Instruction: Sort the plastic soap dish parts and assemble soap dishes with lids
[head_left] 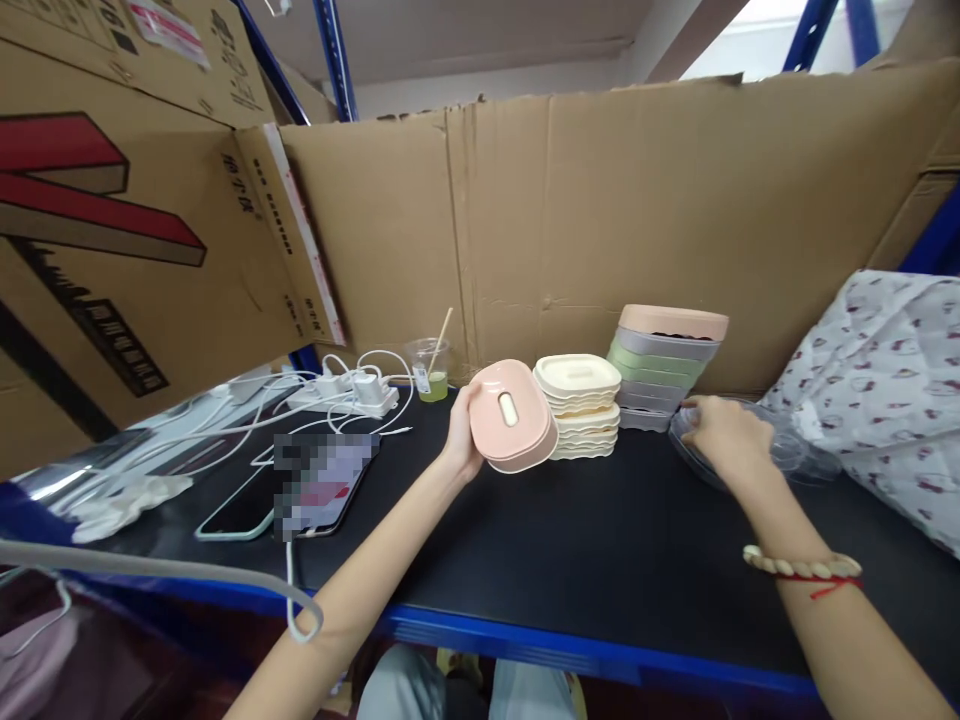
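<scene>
My left hand [463, 437] grips a pink plastic box [511, 412] by its left side, fingers wrapped round it. The lid is tilted toward me and carries a cream oval piece in its middle. My right hand [727, 440] reaches down at a clear plastic container [694, 462], its fingers curled at the left part. What those fingertips hold, if anything, is hidden. Just right of the pink box stands a stack of cream lids [581, 405]. Behind it to the right rises a stack of pink, grey and green box parts [660, 365].
Two phones [238, 505] [330, 490] lie left on the black table [600, 570]. Behind them are a power strip [367, 395] with tangled white cables and a cup [431, 375] with green liquid. Cardboard [600, 220] walls the back; a patterned white cloth [892, 390] is at right.
</scene>
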